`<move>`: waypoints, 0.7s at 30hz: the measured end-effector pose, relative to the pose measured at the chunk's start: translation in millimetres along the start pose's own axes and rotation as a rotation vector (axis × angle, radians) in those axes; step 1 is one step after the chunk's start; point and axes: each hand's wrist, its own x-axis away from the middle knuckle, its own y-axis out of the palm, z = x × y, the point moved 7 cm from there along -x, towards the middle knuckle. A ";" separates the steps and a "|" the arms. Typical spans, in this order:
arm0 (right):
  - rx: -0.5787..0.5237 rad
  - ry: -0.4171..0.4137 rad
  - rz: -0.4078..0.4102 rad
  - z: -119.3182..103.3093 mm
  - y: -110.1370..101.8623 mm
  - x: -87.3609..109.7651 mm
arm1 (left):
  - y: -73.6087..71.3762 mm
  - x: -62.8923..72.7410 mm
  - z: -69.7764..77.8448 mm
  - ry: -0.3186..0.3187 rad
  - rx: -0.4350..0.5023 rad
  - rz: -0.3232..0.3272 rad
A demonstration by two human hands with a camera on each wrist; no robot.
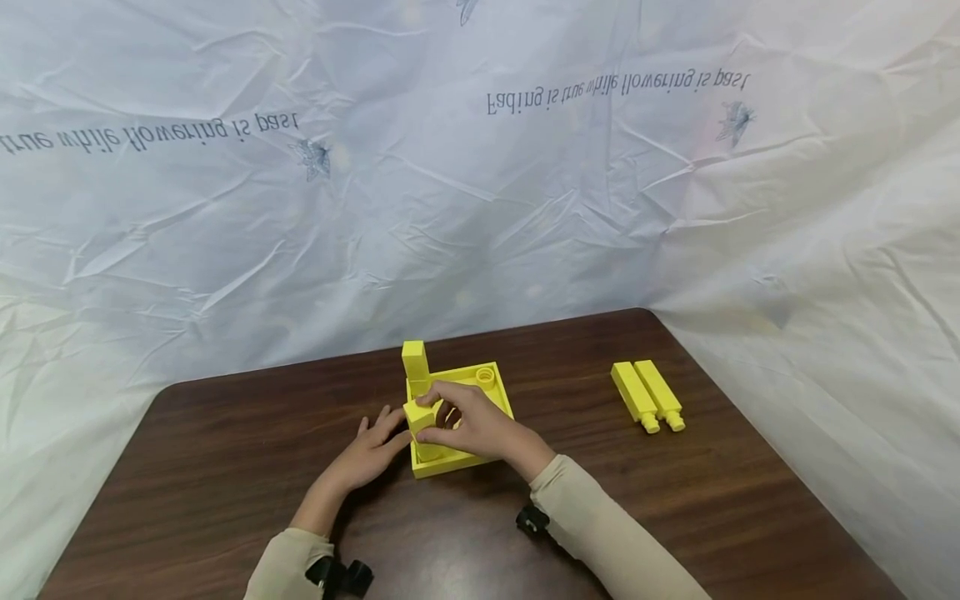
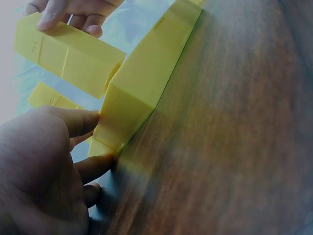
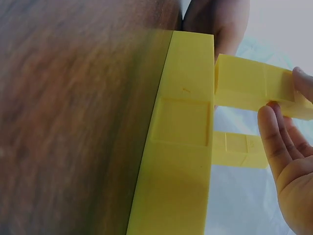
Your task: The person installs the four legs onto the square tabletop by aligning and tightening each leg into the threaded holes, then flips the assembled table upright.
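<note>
A shallow square yellow tray (image 1: 453, 465) lies on the table with a yellow square post (image 1: 415, 360) standing upright in its far left corner. At the near left corner, my right hand (image 1: 480, 423) pinches a second post (image 1: 420, 416) between thumb and fingers; it stands upright there, its lower end within the tray's rim. My left hand (image 1: 369, 457) is beside the tray's left side, its fingertips (image 2: 100, 164) touching the outer wall. The right wrist view shows the held post (image 3: 244, 81) from the side, right at the tray wall (image 3: 181, 161).
Two more yellow posts (image 1: 634, 392) with narrow, stepped ends lie side by side on the dark wooden table (image 1: 600, 517) to the right. A round socket (image 1: 485, 377) shows in the tray's far right corner. White printed cloth (image 1: 465, 208) hangs behind the table.
</note>
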 end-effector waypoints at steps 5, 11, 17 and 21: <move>0.026 -0.017 0.020 -1.5 -0.7 0.4 | 0.1 0.8 0.8 0.005 -0.002 -0.001; -0.003 -0.012 0.002 -0.5 -0.8 1.1 | 0.7 0.3 -0.4 0.009 -0.005 -0.003; -0.001 0.004 -0.013 0.1 -1.9 1.2 | 0.7 -0.7 -0.2 0.005 0.001 0.003; 0.015 0.015 -0.024 -0.3 -2.1 1.0 | 0.6 -0.8 -0.3 -0.011 -0.005 0.006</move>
